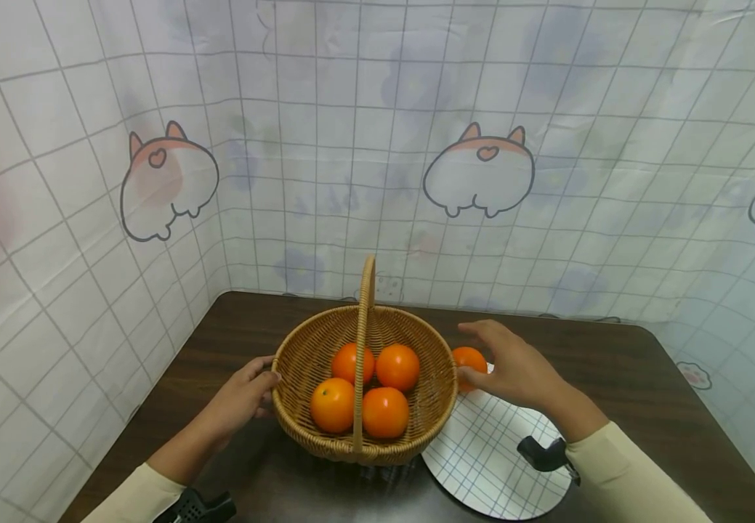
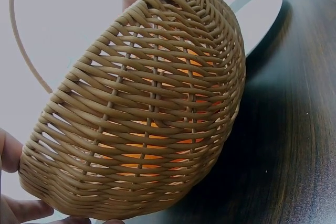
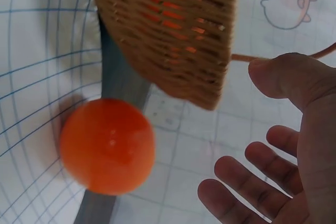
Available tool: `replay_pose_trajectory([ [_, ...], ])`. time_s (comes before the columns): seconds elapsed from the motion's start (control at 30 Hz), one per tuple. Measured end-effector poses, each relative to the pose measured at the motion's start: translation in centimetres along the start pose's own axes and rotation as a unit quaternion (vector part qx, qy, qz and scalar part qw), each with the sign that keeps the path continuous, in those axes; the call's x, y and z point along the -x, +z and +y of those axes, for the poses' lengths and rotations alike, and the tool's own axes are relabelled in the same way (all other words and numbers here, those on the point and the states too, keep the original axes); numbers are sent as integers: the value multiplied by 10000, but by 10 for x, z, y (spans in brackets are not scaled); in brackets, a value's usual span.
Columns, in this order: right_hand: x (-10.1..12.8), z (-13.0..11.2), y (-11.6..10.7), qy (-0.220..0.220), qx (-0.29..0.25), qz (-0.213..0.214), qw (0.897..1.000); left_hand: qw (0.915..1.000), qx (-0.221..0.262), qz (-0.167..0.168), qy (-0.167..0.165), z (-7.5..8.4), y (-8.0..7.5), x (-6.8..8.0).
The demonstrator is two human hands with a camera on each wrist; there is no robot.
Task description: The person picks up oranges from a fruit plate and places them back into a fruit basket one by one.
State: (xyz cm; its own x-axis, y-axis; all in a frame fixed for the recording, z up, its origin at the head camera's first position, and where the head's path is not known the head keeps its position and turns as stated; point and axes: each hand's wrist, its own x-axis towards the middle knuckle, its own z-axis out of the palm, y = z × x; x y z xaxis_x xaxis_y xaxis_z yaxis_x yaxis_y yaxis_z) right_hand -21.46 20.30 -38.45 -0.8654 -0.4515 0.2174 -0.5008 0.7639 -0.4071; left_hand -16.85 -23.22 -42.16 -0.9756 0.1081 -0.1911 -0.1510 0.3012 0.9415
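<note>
A wicker basket (image 1: 439, 414) with an arched handle (image 1: 362, 327) holds several oranges (image 1: 385, 412); their colour shows through the weave in both wrist views. My left hand (image 1: 241, 396) grips the basket's left rim, thumb over the edge and fingers along the outer side. To the right of the basket, another orange (image 3: 107, 146) lies on a round white plate (image 1: 501, 457) with a blue grid pattern. My right hand (image 1: 514, 367) hovers over that orange, thumb and fingers spread apart and holding nothing. In the head view it partly covers the orange.
Everything stands on a dark wood-grain table (image 1: 619, 385). A pale grid-patterned sheet (image 1: 351, 145) with cartoon animals hangs behind and at the sides. The basket overlaps the plate's left edge in the head view. Each wrist carries a small black camera (image 1: 543, 454).
</note>
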Motion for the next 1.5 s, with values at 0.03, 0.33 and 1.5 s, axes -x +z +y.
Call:
replay_pose_trajectory([
  [0.03,0,2,0,41,15,-4,10000,10000,-4,16,-7,0,0,0],
  [0.33,2,26,11,349,41,-119,9993,9999,-41,101,-44,1,2,-1],
  [1.5,-7,60,53,567,-219,-275,9978,9998,-60,172,-88,-1,3,-1],
])
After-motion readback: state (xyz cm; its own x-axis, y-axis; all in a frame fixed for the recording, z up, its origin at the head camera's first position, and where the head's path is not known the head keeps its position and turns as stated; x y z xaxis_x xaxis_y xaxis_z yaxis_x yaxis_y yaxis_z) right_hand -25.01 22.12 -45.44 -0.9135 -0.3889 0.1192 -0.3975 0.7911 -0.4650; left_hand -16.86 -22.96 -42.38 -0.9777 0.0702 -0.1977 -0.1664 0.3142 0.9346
